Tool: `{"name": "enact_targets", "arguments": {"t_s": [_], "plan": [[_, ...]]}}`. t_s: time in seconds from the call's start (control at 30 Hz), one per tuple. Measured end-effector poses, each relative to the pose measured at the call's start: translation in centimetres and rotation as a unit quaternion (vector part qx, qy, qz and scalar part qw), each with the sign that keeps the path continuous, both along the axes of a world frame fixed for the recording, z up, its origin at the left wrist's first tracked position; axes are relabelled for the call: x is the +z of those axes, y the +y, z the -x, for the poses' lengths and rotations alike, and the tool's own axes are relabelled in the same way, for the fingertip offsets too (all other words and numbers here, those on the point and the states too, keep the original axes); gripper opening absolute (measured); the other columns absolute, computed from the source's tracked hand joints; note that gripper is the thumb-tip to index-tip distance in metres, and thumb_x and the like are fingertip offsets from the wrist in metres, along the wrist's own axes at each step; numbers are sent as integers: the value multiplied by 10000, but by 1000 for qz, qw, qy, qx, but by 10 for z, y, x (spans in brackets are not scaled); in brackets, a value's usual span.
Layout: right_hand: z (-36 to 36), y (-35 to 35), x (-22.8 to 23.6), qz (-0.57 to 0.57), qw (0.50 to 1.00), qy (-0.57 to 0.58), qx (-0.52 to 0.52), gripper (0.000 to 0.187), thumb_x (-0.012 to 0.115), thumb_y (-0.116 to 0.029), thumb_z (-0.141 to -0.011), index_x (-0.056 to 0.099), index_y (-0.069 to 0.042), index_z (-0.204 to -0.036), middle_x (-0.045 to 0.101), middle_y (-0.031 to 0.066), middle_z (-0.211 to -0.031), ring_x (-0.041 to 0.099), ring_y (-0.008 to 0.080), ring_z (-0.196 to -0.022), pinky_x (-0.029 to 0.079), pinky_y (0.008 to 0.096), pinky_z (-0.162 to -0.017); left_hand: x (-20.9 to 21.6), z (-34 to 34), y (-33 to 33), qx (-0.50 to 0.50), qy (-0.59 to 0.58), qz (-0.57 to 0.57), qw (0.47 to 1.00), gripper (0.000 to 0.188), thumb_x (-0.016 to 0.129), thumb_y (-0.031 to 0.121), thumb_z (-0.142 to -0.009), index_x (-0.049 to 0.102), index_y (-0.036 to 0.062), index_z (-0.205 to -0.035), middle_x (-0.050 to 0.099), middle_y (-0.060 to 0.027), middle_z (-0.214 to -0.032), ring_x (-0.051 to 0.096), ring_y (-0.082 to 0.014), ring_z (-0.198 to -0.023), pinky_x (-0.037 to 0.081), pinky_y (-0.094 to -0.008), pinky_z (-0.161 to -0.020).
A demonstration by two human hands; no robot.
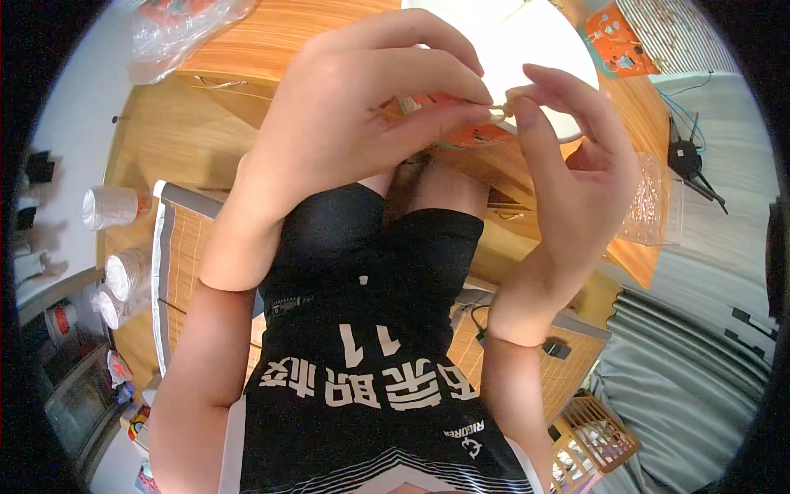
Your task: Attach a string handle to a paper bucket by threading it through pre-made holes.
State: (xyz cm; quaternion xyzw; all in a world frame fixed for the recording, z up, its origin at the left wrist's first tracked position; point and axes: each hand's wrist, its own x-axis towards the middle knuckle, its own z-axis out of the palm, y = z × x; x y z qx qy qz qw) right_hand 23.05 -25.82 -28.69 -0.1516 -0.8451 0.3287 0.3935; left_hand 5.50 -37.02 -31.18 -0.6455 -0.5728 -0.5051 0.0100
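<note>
Both of my hands are raised above the table edge, with their fingertips almost meeting. My left hand (354,107) is closed, thumb against forefinger, on one end of a thin pale-yellow strand (500,109). On the strand's other side, my right hand (580,148) pinches it between thumb and forefinger, where a small lump like a knot shows. Behind the fingers lies a bright white round surface (539,49). An orange printed item (473,136), partly hidden by my left hand, shows just below the strand.
Crumpled clear plastic (185,37) lies at the table's far left. An orange printed packet (617,41) is at the far right. Nearer on the right stand a clear plastic box (646,202) and a black device with cables (687,156). A slatted basket (597,440) sits at the lower right.
</note>
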Motion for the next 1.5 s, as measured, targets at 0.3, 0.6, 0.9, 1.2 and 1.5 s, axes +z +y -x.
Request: {"name": "enact_targets", "arguments": {"t_s": [0.3,0.6,0.9,1.2,1.5], "plan": [[-1,1,13,-137,987,-89,-5,96,700,-87,-911,745,-40,-981,745,47,-1015,630,212,-1169,143,539,-1194,-16,22,35,-147,131,-375,906,155,807,88,-805,774,61,-954,697,-63,-1013,695,-160,-767,561,-269,-661],[-3,15,-1,-55,996,-38,52,74,727,-113,-902,738,-42,-918,747,33,-897,612,240,-1192,107,543,-1202,49,-10,-26,43,-84,89,992,140,801,73,-790,761,36,-919,697,-92,-986,677,-159,-769,533,-253,-652],[-8,4,11,-61,996,-43,42,73,736,-104,-882,740,-32,-891,737,23,-895,594,249,-1193,145,525,-1191,52,0,-3,-4,-75,141,987,124,775,38,-766,748,33,-888,697,-73,-942,652,-159,-760,511,-257,-658],[-3,-1,8,-49,997,-31,49,58,739,-78,-868,739,-29,-898,739,29,-914,607,236,-1167,234,470,-1148,35,15,32,-284,-98,-213,930,149,795,-8,-759,744,36,-892,677,-41,-846,508,-73,-567,332,-208,-450],[0,-3,1,0,999,-5,53,62,734,-25,-853,738,-3,-912,741,65,-920,617,208,-1094,368,382,-1030,51,20,33,-272,-16,-141,952,95,785,19,-804,730,45,-877,645,-12,-801,432,-49,-524,293,-206,-441]]}}
